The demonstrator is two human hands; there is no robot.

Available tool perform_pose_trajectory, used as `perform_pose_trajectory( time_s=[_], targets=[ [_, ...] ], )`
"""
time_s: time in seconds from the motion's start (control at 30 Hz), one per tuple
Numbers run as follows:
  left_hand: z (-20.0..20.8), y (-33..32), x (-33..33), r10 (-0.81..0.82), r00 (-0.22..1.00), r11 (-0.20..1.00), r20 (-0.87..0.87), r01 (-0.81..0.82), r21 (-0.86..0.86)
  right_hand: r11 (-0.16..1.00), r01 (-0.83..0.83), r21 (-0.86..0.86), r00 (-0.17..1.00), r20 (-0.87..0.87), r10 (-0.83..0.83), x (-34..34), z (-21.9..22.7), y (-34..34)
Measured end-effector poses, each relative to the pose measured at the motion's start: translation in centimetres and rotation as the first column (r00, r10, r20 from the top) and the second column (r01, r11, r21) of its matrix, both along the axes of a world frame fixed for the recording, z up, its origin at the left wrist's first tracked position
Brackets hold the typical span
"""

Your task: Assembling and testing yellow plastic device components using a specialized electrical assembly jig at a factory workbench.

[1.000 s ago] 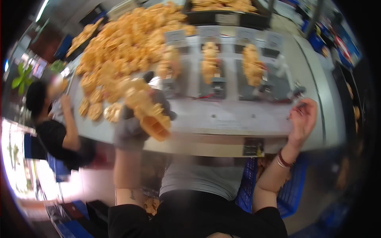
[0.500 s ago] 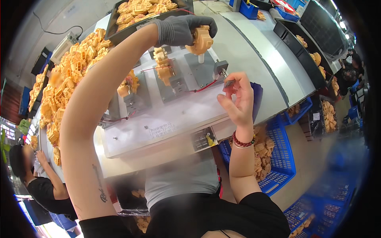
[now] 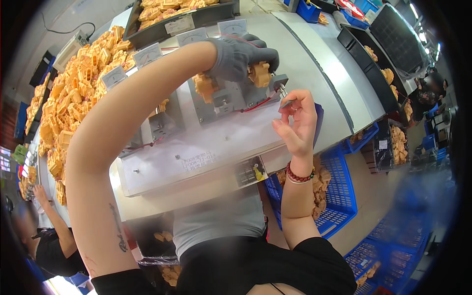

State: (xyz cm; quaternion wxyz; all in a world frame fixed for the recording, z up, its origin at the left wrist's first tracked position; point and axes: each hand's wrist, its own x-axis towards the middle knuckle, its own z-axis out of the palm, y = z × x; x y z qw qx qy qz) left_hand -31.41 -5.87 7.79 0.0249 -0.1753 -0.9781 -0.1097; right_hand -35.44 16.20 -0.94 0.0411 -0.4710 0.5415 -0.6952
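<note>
My left hand (image 3: pixel 238 58), in a grey glove, is closed on an orange-yellow moulded plastic part (image 3: pixel 259 74) at the rightmost fixture station. The part sits low over that station, and the glove hides how it rests there. Bare, my right hand (image 3: pixel 300 123) curls its fingers over the dark grey handle (image 3: pixel 285 104) of a small metal plunger clamp (image 3: pixel 282 90), with the thumb held apart. A second moulded part (image 3: pixel 204 88) stands on the neighbouring station, just left of the glove. My left forearm covers much of the stations farther left.
A large heap of moulded parts (image 3: pixel 83 93) lies left of the white fixture base (image 3: pixel 196 167). Behind stand small dial meters (image 3: pixel 191 37) and a black tray (image 3: pixel 179 24) of parts. Blue baskets (image 3: pixel 339 191) are below right. A co-worker's arm (image 3: pixel 59 221) shows at left.
My left hand has brought the moulded part down onto the rightmost station, over the white post seen earlier. My right hand stays at the clamp handle. The view has shifted slightly.
</note>
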Motion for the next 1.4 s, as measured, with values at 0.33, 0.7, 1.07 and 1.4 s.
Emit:
perform_pose_trajectory(
  time_s=[0.33, 0.7, 1.07, 1.4],
  targets=[
    [5.0, 8.9, 15.5, 0.428, 0.756, 0.898, -0.496, -0.295, 0.325, 0.843, 0.509, 0.176, 0.747, -0.576, -0.331, 0.0, -1.5, 1.8],
    [-8.4, 7.5, 28.7, 0.887, 0.158, 0.352, -0.434, -0.839, 0.414, 0.916, 0.395, 0.07, 0.755, -0.593, -0.28, -0.6, -2.8, 1.5],
    [-9.1, 7.4, 28.4, 0.848, 0.126, 0.347, -0.515, -0.866, 0.359, 0.829, 0.551, 0.097, 0.658, -0.662, -0.359, 3.6, -0.3, 0.7],
    [-8.2, 9.7, 22.8, 0.847, 0.379, 0.519, -0.373, -0.738, 0.43, 0.912, 0.255, 0.322, 0.796, -0.605, -0.009, 8.0, 0.6, -2.7]
  ],
)
